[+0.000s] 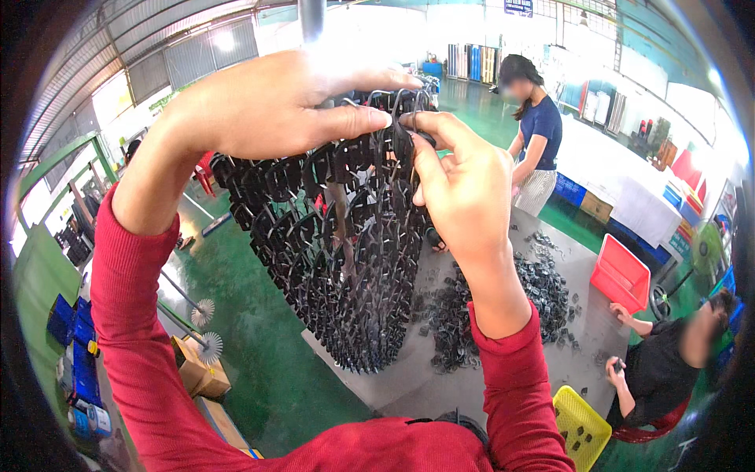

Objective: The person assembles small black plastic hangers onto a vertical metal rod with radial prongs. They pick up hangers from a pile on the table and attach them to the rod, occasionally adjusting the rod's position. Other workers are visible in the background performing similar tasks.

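In front of me hangs a tall rack (338,267) with many small dark parts on its metal hooks. At its top edge is my left hand (283,106), fingers stretched out and thumb apart from them; the thumb tip touches a hook. My right hand (468,177) is closed, its thumb and index finger pinching a small black part (402,140) at that hook. The exact shape of the pinched part is partly hidden by the fingers. Below the right forearm, a heap of loose black parts (456,322) lies on a grey table (393,397).
A red bin (620,275) stands at the table's right edge, and a yellow basket (582,429) with several dark parts is nearer me. One person sits at right holding a small dark thing; another stands beyond the table. Cardboard boxes (206,374) lie at left.
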The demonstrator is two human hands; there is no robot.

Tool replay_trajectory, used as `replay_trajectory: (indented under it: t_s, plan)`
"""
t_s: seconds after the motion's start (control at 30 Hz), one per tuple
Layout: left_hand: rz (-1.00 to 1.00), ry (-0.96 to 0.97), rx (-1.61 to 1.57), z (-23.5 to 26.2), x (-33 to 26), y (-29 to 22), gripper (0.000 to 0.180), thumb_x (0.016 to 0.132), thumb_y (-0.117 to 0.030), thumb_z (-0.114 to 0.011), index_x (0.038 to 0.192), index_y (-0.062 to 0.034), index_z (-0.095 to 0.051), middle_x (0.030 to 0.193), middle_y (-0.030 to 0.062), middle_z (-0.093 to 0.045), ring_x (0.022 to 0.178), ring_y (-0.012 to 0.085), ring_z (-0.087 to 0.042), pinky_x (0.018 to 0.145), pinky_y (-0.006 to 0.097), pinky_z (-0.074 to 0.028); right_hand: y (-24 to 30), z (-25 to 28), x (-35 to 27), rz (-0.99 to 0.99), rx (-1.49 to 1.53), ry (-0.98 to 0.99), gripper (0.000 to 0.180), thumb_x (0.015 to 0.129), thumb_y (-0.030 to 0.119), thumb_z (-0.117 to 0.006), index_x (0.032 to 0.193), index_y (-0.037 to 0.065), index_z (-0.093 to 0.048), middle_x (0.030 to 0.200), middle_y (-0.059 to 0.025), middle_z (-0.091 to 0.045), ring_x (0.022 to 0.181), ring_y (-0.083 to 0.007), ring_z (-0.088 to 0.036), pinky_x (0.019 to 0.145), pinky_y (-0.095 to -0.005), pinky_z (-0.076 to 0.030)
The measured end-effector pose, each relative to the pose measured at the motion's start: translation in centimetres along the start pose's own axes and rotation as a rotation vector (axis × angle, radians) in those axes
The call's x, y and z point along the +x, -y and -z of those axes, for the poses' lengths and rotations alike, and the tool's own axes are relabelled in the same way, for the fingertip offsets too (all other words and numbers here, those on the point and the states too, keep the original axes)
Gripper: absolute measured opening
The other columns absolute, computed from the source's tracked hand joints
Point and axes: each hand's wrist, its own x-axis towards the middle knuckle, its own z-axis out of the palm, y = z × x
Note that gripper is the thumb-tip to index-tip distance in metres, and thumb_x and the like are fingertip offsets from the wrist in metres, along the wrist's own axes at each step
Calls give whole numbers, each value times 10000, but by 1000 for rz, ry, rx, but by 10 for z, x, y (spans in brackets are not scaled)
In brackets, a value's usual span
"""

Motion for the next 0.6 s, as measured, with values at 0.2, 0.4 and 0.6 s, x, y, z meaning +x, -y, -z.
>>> replay_trajectory:
  t_s: [0.2,0.4,0.6]
  plan:
    - [25,35,6,7,0,-9,444,943,-236,-495,1335,-28,-466,1365,215,-468,1296,369,-413,1080,430,-317,-8,-11,-4,-51,302,-71,115,893,-19,-583,996,-44,-628,806,-20,-639,456,-4,-455,381,-156,-313]
    - [74,75,31,9,-2,-9,437,945,-232,-489,1330,-27,-469,1355,218,-477,1294,374,-413,1079,434,-318,-7,-14,-4,-92,486,-119,73,858,-11,-617,920,-32,-649,761,-18,-660,639,-37,-528,568,-203,-437]
    - [73,83,29,10,-3,-8,428,946,-224,-483,1324,-22,-475,1347,219,-485,1291,372,-417,1080,432,-319,-3,-13,-4,-118,668,-117,92,877,-17,-610,950,-54,-651,871,-38,-665,762,-68,-590,699,-193,-479]
